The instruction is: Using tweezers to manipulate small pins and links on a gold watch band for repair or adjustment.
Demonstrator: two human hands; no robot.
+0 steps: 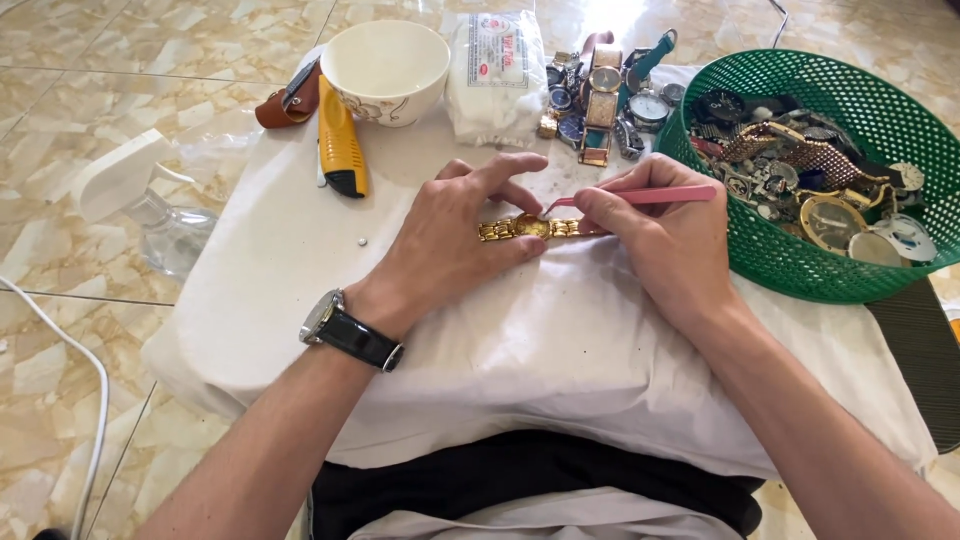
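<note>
At the table's middle, your left hand (pixel 450 235) is pressing flat, pinning the gold watch (pixel 530 228) steady on the white cloth (pixel 520 340), while your right hand (pixel 665 235) is pinching pink tweezers (pixel 640 196) toward its case.

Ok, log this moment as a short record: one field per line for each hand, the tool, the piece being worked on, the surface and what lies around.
left hand: presses flat on the gold watch, a wristwatch on its wrist
right hand: grips pink tweezers, tip at the watch case
surface: white cloth over a low table
behind the hands: white bowl, yellow utility knife, white packet, loose pile of watches
right side: green basket filled with watches and parts
left side: clear spray bottle on the tiled floor
</note>
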